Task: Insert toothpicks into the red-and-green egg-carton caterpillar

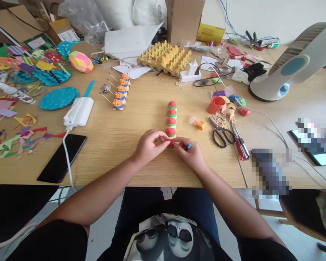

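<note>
A strip of egg-carton cups (171, 122), its bumps covered in red with green bands, lies lengthwise in front of me. At its near end, my left hand (151, 145) is closed, thumb and fingers pinching red clay (170, 141) on the last bump. My right hand (190, 152) meets it from the other side, its fingertips also closed on the red clay. A small blue tip (189, 146) pokes out from the right hand; the rest of that thing is hidden. The fingers partly cover the last bump.
Right of the strip are an orange packet (198, 124), black scissors (223, 133), a red cutter knife (241, 144) and a red cup (216, 104). A decorated carton strip (121, 92), a power bank (78, 111) and a phone (62, 158) lie left. Egg trays (165, 57) stand behind; a fan (290, 65) stands right.
</note>
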Demonstrator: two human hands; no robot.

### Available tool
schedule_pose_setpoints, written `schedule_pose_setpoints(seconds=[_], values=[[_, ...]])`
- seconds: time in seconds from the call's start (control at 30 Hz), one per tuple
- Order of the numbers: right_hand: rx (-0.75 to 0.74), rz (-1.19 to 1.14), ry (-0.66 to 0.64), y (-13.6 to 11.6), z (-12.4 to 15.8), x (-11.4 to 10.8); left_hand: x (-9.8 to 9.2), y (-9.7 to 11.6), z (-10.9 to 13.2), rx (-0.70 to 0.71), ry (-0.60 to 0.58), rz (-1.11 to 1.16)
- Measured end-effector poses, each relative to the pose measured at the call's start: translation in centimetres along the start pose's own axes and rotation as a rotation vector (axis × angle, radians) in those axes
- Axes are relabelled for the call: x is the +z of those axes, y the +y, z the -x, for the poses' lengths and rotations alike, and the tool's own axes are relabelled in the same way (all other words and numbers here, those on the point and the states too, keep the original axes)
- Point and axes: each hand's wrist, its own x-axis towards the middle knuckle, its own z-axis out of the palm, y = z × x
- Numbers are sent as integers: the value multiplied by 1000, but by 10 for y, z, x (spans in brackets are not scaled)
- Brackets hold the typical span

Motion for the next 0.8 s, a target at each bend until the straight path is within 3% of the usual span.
schedule_pose_setpoints(seconds=[0.23,0.33,0.43,0.63,0.8], values=[[-61,75,10,2,2,-1,1,-5,0,-210,-11,293],[-85,105,17,3,2,-2,-2,-7,0,-242,-14,315],[-91,115,19,4,3,-3,-5,-6,0,-209,-20,258],[-76,128,18,0,3,-3,-10,2,-1,-4,-84,12],[-56,111,65,-1,3,-4,-11,5,0,2,-96,22]])
